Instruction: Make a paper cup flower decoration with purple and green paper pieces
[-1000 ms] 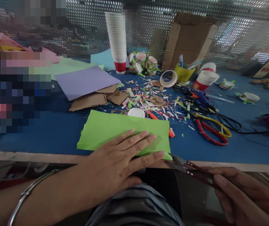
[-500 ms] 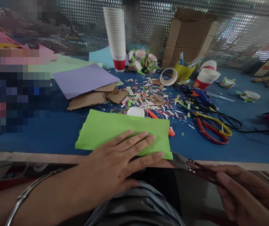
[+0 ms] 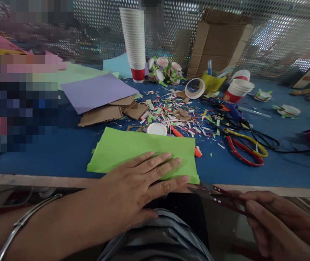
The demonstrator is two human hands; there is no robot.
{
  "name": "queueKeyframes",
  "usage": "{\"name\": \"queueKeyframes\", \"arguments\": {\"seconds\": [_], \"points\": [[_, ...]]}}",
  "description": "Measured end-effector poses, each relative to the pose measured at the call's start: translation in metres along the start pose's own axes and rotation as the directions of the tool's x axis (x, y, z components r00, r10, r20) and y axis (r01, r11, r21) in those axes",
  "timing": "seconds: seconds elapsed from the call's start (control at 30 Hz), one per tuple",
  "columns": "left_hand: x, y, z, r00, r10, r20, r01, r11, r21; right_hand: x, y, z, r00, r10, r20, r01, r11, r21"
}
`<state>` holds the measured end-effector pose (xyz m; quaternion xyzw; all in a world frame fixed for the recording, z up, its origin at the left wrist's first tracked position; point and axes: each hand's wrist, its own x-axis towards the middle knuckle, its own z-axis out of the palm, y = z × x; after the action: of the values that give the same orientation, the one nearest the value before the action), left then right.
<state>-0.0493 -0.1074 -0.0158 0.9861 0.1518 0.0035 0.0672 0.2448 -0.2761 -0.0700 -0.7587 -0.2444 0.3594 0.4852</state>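
Pressing flat on a sheet of green paper point(image 3: 133, 148), the left hand point(image 3: 141, 188) lies palm down with its fingers point(image 3: 157, 168) spread and pointing to the right, covering the sheet's near right part. The sheet lies on the blue counter point(image 3: 49, 156), and its near edge runs along the counter's front edge. A thin metal bangle point(image 3: 21, 223) circles the left forearm. The right hand point(image 3: 277, 224) is low at the lower right, below the counter's edge, with its fingers point(image 3: 255, 210) pinched around the dark red handles of small snips point(image 3: 214, 192). The blades point left, and their tip is just beside the near right corner of the green paper; whether it touches the sheet cannot be told. Just behind the green sheet sits a white lid point(image 3: 156, 129), and beyond that lies a scatter of paper scraps point(image 3: 176, 112). To the left of the scraps a purple sheet point(image 3: 97, 90) rests partly over brown cardboard pieces point(image 3: 108, 112). Red and yellow scissors point(image 3: 246, 148) lie to the right, well apart from both hands, near a blue glue gun point(image 3: 231, 110). Farther back stand a tall stack of paper cups point(image 3: 134, 40), a tape ring point(image 3: 194, 88) and an open cardboard box point(image 3: 220, 47) against the perforated metal screen.
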Motion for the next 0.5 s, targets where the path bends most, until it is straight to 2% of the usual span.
{"name": "queueKeyframes", "arguments": {"seconds": [0.13, 0.33, 0.5], "points": [[0.004, -0.009, -0.011, 0.997, 0.059, 0.041, -0.058, 0.998, -0.025, 0.004, 0.003, -0.002, 0.997, -0.017, 0.075, 0.019, 0.999, -0.027], [0.013, -0.028, -0.014, 0.983, 0.177, 0.054, -0.171, 0.980, -0.103, 0.003, -0.005, -0.001, 0.994, -0.070, 0.083, 0.084, 0.980, -0.182], [0.013, -0.032, -0.010, 0.975, 0.218, 0.039, -0.206, 0.957, -0.203, -0.010, -0.025, 0.017, 0.985, -0.169, -0.034, 0.154, 0.950, -0.273]]}}
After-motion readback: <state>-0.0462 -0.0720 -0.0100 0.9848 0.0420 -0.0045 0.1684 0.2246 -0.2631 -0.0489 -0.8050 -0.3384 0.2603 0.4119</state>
